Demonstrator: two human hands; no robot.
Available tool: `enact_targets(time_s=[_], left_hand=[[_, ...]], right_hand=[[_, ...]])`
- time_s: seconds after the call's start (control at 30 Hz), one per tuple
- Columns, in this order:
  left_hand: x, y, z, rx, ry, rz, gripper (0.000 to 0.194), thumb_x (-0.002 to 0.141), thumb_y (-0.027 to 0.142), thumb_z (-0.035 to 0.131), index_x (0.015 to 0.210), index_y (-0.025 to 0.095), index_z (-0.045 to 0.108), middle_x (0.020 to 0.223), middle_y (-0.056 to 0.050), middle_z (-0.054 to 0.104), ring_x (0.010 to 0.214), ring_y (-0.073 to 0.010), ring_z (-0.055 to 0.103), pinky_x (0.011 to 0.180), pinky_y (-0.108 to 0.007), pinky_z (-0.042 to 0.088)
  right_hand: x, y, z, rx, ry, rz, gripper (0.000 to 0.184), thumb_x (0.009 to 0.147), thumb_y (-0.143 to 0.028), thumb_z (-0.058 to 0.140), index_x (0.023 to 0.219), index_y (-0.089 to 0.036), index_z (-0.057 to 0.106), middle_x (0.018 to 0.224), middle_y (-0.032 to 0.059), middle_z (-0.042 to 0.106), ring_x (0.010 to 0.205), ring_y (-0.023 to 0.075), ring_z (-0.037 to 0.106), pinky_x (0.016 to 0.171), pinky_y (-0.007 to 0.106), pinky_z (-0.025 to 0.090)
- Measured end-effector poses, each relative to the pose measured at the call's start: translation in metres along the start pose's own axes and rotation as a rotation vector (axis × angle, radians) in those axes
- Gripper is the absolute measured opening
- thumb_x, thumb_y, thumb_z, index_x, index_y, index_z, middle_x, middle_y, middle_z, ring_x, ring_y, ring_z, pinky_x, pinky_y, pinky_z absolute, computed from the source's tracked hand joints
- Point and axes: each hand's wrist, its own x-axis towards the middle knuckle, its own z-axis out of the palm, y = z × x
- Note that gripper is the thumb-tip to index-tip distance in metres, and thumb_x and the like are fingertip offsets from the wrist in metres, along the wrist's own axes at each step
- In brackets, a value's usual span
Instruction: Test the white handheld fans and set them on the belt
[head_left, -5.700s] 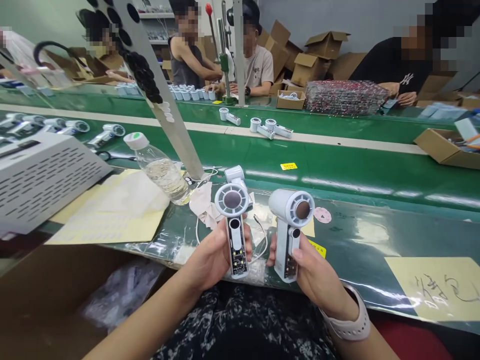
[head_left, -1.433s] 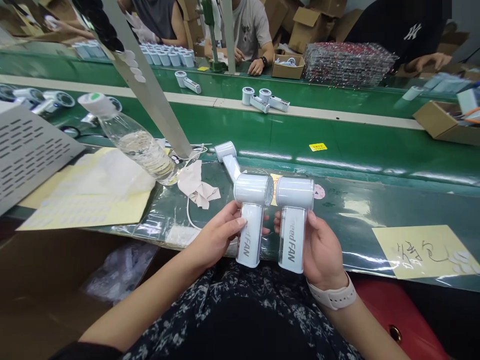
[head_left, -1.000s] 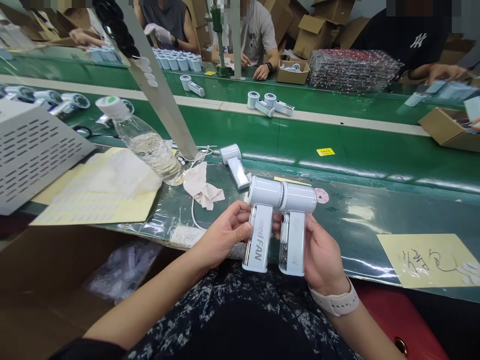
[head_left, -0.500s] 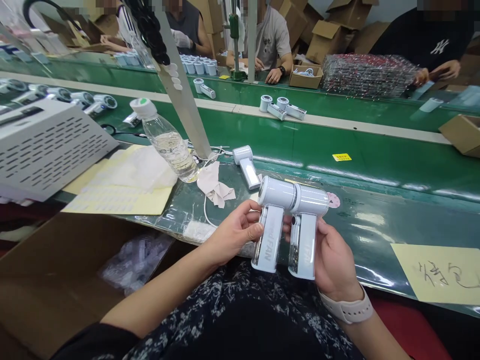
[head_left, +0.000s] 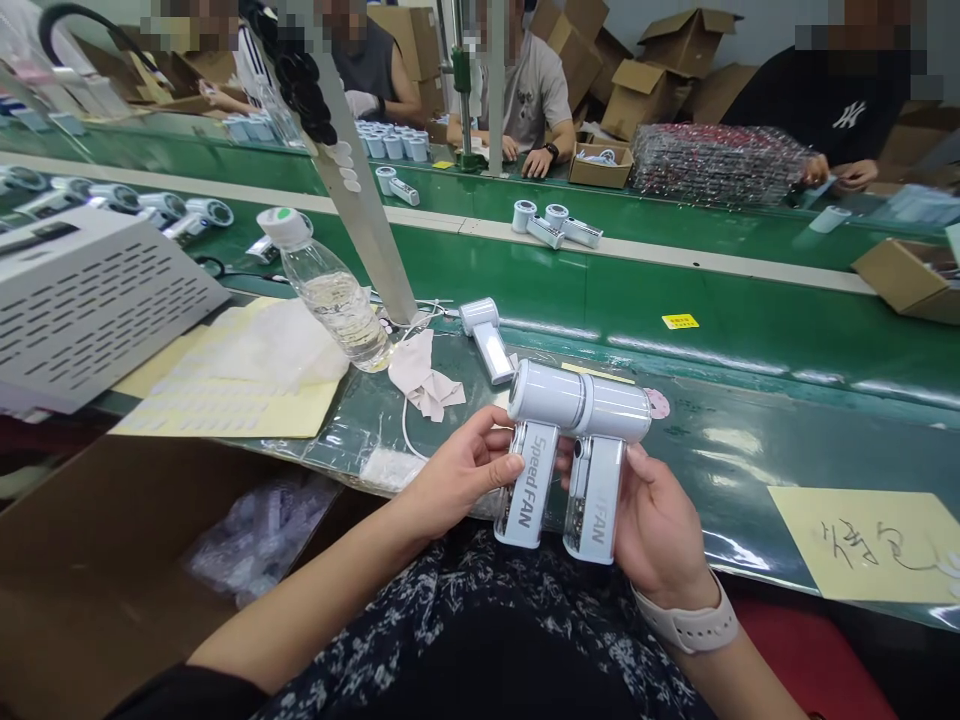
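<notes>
My left hand (head_left: 457, 475) grips the handle of a white hand-held fan (head_left: 534, 445) that reads "SpeedFAN" down its side. My right hand (head_left: 660, 520) grips a second white fan (head_left: 606, 455) of the same kind. Both fans stand upright over my lap, side by side, their round heads touching end to end. A third fan (head_left: 487, 335) lies flat on the green bench just beyond them, next to a white cable (head_left: 409, 430) and a crumpled cloth (head_left: 420, 375).
A tilted water bottle (head_left: 330, 290), yellow sticker sheets (head_left: 225, 405) and a grey vented box (head_left: 90, 300) sit at left. More fans (head_left: 555, 225) ride the green conveyor (head_left: 675, 290). A yellow handwritten note (head_left: 870, 540) lies at right. An open carton (head_left: 150, 560) is by my left knee. Co-workers sit opposite.
Both fans have turned in my hands from facing me to showing their sides, then come together until their heads touch. My head has shifted slightly.
</notes>
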Motion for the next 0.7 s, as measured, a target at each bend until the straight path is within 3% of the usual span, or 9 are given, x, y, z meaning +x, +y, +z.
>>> enact_targets(time_s=[0.1,0.2,0.3,0.4,0.5,0.6,0.7], left_hand=[[0.0,0.001,0.0,0.01,-0.006,0.001,0.048,0.079,0.046,0.081,0.109,0.021,0.054,0.106,-0.009,0.075,0.097,-0.0241,0.073,0.085,-0.037,0.056],[0.001,0.002,0.001,0.062,0.008,0.022,0.043,0.081,0.043,0.079,0.111,0.021,0.056,0.106,-0.009,0.075,0.098,-0.0239,0.073,0.087,-0.037,0.055],[0.001,0.005,0.002,0.186,0.074,0.114,0.045,0.077,0.04,0.082,0.112,0.022,0.061,0.109,-0.009,0.075,0.102,-0.0255,0.071,0.09,-0.038,0.055],[-0.002,0.009,0.002,0.408,0.061,0.353,0.034,0.077,0.037,0.082,0.104,0.023,0.069,0.113,-0.01,0.076,0.113,-0.0289,0.069,0.103,-0.044,0.05],[-0.007,0.009,0.0,0.64,-0.011,0.643,0.015,0.088,0.04,0.071,0.092,0.026,0.075,0.113,-0.009,0.078,0.125,-0.0293,0.064,0.121,-0.052,0.032],[-0.007,0.007,-0.003,0.846,0.003,0.752,0.016,0.094,0.038,0.064,0.095,0.031,0.078,0.121,-0.007,0.076,0.132,-0.0277,0.06,0.125,-0.055,0.023],[0.003,0.011,-0.007,0.929,-0.089,0.743,0.02,0.092,0.031,0.064,0.106,0.032,0.078,0.12,-0.006,0.077,0.124,-0.0266,0.065,0.122,-0.053,0.03]], right_hand=[[-0.002,0.001,-0.003,-0.033,-0.032,-0.035,0.03,0.08,-0.04,0.076,0.107,-0.025,0.074,0.098,0.0063,0.081,0.084,0.0253,0.075,0.076,0.038,0.061],[-0.003,0.003,-0.011,-0.101,-0.059,-0.081,0.044,0.077,-0.036,0.082,0.118,-0.029,0.069,0.104,0.0038,0.08,0.092,0.0254,0.074,0.084,0.04,0.061],[-0.004,0.001,-0.017,-0.289,-0.057,-0.223,0.056,0.069,-0.029,0.089,0.121,-0.029,0.068,0.106,0.0038,0.079,0.1,0.0269,0.072,0.094,0.043,0.057],[-0.01,-0.007,-0.016,-0.502,-0.205,-0.473,0.055,0.063,-0.019,0.092,0.114,-0.029,0.074,0.111,0.0053,0.079,0.108,0.0296,0.07,0.101,0.046,0.053],[-0.015,-0.013,-0.011,-0.574,-0.413,-0.634,0.035,0.075,-0.019,0.084,0.107,-0.033,0.079,0.114,0.0036,0.08,0.119,0.0295,0.067,0.112,0.049,0.044],[-0.014,-0.012,-0.009,-0.58,-0.506,-0.627,0.034,0.081,-0.022,0.079,0.111,-0.038,0.078,0.115,0.0007,0.08,0.117,0.0273,0.07,0.116,0.049,0.04],[-0.009,-0.014,-0.012,-0.621,-0.501,-0.53,0.046,0.071,-0.026,0.087,0.115,-0.036,0.077,0.116,0.0026,0.079,0.112,0.0299,0.071,0.108,0.048,0.049]])
